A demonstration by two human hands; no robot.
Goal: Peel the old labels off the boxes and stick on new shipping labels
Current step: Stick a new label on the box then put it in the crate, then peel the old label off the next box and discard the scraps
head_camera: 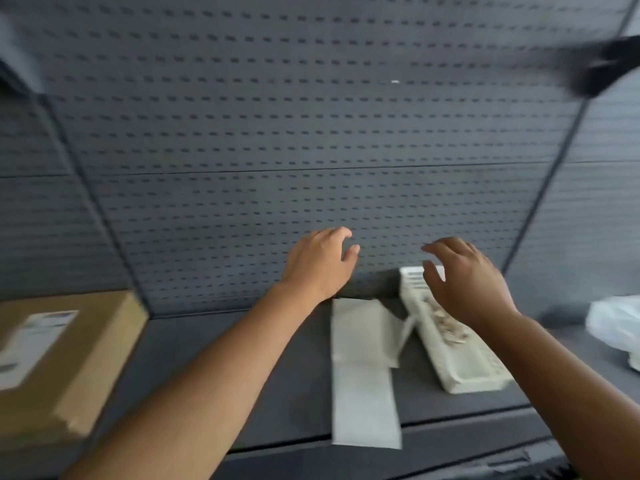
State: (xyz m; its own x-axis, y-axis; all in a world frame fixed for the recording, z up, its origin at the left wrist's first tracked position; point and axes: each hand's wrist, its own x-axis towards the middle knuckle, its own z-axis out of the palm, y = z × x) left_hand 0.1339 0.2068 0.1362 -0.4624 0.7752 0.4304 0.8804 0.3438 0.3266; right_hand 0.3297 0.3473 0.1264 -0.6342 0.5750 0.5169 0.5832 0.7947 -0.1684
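Label strip (360, 375), white, flat on the dark table (301, 403); long axis runs from the table's near edge toward the pegboard wall (277, 116), far end just below the left hand (317, 263). Cardboard box (86, 358) sits well to the left of that hand, its label (34, 344) facing up. Both forearms reach forward; the left hand and right hand (464, 282) are raised before the wall, backs to the camera, fingers spread and loosely curled, holding nothing. White tray (460, 368) of scraps lies beneath the right hand.
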